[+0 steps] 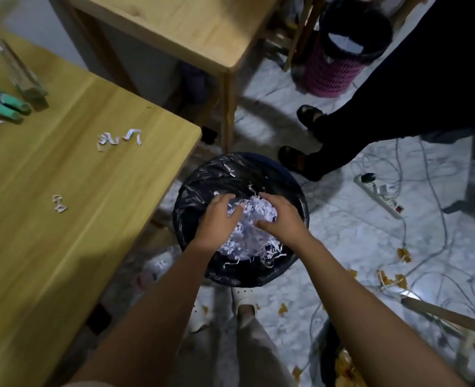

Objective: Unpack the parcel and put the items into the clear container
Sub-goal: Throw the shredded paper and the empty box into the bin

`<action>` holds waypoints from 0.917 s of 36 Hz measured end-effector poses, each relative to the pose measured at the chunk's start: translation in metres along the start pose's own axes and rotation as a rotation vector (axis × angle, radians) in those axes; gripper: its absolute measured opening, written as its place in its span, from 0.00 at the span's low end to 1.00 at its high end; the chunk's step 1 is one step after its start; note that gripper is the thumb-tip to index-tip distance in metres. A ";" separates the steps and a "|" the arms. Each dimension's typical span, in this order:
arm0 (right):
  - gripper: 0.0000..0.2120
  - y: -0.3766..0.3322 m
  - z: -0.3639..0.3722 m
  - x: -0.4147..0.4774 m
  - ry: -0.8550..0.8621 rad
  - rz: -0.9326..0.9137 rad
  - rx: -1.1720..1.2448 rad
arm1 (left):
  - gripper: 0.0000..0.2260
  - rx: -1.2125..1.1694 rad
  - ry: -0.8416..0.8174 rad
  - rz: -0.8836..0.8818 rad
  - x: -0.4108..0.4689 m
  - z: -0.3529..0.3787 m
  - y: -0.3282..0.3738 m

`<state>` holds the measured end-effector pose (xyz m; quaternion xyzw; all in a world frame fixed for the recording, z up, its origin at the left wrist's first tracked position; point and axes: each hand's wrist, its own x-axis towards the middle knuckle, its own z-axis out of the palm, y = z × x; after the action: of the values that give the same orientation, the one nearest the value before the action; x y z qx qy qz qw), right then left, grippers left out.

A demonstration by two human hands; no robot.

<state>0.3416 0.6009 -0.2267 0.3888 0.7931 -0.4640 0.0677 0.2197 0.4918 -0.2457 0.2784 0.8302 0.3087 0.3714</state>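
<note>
Both my hands are over a round bin lined with a black bag (200,188) on the floor. Between them sits a bunch of white shredded paper (254,216). My left hand (216,222) presses on its left side, fingers curled into the shreds. My right hand (282,219) cups its right side. More shreds hang below the hands inside the bin. The parcel and the clear container are not in view, apart from a clear narrow box (21,71) lying on the table at the far left.
A yellow wooden table (77,191) stands left of the bin with loose paper strips (119,138) and green-handled scissors (2,104). A second table (188,29) is behind. Another person's legs (370,129), a pink bin (339,62), a power strip (381,196) and cables lie right.
</note>
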 end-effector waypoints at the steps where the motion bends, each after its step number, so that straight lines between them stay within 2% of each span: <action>1: 0.31 0.000 -0.002 0.000 0.001 0.002 -0.006 | 0.19 0.023 0.003 0.009 0.000 0.000 0.001; 10: 0.24 -0.024 -0.025 -0.014 0.065 -0.042 -0.103 | 0.17 0.122 0.082 0.140 -0.017 -0.017 0.029; 15: 0.21 -0.071 -0.034 -0.024 0.155 -0.194 -0.057 | 0.17 0.087 0.244 0.281 -0.053 -0.054 0.053; 18: 0.19 -0.110 -0.029 -0.024 0.148 -0.333 -0.041 | 0.18 0.039 0.426 0.295 -0.072 -0.093 0.049; 21: 0.19 -0.150 -0.013 -0.015 0.095 -0.450 -0.008 | 0.17 -0.009 0.657 0.201 -0.089 -0.138 0.027; 26: 0.31 -0.204 0.031 0.021 -0.010 -0.546 -0.131 | 0.20 0.022 0.943 -0.122 -0.123 -0.199 -0.055; 29: 0.40 -0.220 0.057 0.044 -0.027 -0.495 -0.281 | 0.24 0.038 0.988 -0.295 -0.143 -0.217 -0.103; 33: 0.44 -0.233 0.087 0.052 -0.053 -0.571 -0.485 | 0.25 0.171 0.912 -0.467 -0.156 -0.233 -0.143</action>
<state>0.1255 0.4990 -0.1411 0.1126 0.9544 -0.2727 0.0462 0.0917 0.2189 -0.1553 -0.0475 0.9699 0.2385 0.0067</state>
